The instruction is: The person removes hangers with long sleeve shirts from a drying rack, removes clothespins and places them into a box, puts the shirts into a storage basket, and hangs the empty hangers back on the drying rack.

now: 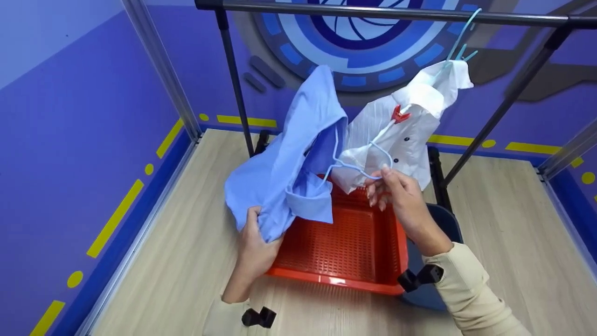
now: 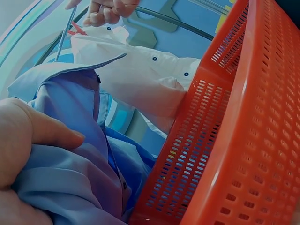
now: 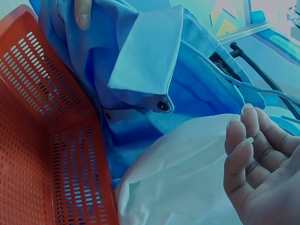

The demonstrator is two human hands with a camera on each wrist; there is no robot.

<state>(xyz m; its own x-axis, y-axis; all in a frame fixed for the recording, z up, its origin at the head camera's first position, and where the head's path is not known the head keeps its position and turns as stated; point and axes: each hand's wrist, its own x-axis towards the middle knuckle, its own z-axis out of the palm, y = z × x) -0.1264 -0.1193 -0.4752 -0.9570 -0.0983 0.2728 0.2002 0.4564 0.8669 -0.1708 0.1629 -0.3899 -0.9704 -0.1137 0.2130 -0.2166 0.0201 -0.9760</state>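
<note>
A light blue shirt [image 1: 280, 163] hangs tilted over the left part of the red basket [image 1: 336, 280]. My left hand [image 1: 259, 254] grips a bunch of its cloth, thumb on top, as the left wrist view also shows. Part of a blue hanger [image 1: 350, 165] lies inside the shirt's open neck, and its hook end sticks out to the right. My right hand [image 1: 408, 205] pinches that hook between thumb and forefinger. In the right wrist view the shirt's collar [image 3: 150, 51] and a dark label [image 3: 224, 65] show; cloth hides the rest of the hanger.
Behind the basket, a white shirt [image 1: 410, 140] with dark buttons hangs from the black rack bar [image 1: 373, 13] on a turquoise hanger [image 1: 459, 39]. A red clip [image 1: 400, 115] is by its collar. A dark blue basin [image 1: 445, 224] stands partly behind the red basket's right side.
</note>
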